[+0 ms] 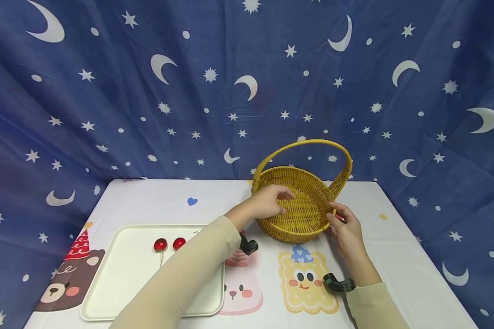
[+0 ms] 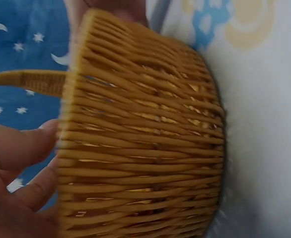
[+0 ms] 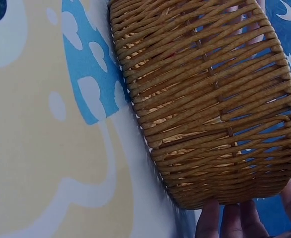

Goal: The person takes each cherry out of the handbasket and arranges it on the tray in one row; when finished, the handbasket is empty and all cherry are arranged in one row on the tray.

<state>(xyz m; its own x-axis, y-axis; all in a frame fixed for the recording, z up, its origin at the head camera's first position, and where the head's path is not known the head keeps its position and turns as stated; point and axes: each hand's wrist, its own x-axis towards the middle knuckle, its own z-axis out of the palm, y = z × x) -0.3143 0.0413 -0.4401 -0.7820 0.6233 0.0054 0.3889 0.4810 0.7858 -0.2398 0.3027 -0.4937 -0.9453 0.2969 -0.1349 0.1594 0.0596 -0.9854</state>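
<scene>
A yellow wicker basket (image 1: pixel 290 234) with an arched handle stands toward the back of the table. My left hand (image 1: pixel 267 201) reaches over its left rim, fingers loosely bent above the inside; nothing is visible in them. In the left wrist view that hand (image 2: pixel 16 168) is beside the rim of the basket (image 2: pixel 145 139). At the right side, my right hand (image 1: pixel 346 230) grips the rim near the handle's base. The right wrist view shows its fingers (image 3: pixel 230 218) against the outer wall of the basket (image 3: pixel 210 109).
On the left lies a cream tray (image 1: pixel 107 274) with a red cherry (image 1: pixel 160 245) and another cherry (image 1: pixel 179 243); my left forearm covers part of it. The white tablecloth (image 1: pixel 403 274) has cartoon prints. A blue curtain (image 1: pixel 214 100) hangs behind the table.
</scene>
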